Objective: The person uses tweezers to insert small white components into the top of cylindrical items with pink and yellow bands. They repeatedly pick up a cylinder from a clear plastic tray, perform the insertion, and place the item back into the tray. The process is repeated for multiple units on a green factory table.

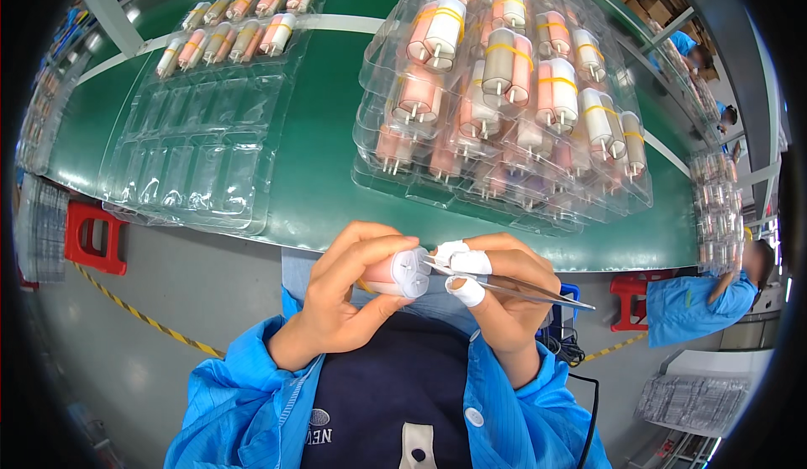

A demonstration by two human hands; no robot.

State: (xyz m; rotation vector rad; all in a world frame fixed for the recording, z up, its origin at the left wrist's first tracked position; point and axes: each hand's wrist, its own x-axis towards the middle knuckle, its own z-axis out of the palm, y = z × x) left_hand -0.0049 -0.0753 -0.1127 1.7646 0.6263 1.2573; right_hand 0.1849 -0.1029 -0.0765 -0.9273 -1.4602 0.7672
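Pink-and-white plug part (397, 272) sits gripped in the left hand (345, 301) at chest height; right hand (496, 297), fingers taped, pinches metal tweezers (513, 287) against it. A slip could bend its pins.

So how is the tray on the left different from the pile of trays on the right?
The left tray is a single layer and mostly bare, with pink-and-white tubes only along its far end. The pile of trays is stacked several high and packed full. Its tubes stand with pins up; the left tray's tubes lie down. Both are clear plastic on the green table.
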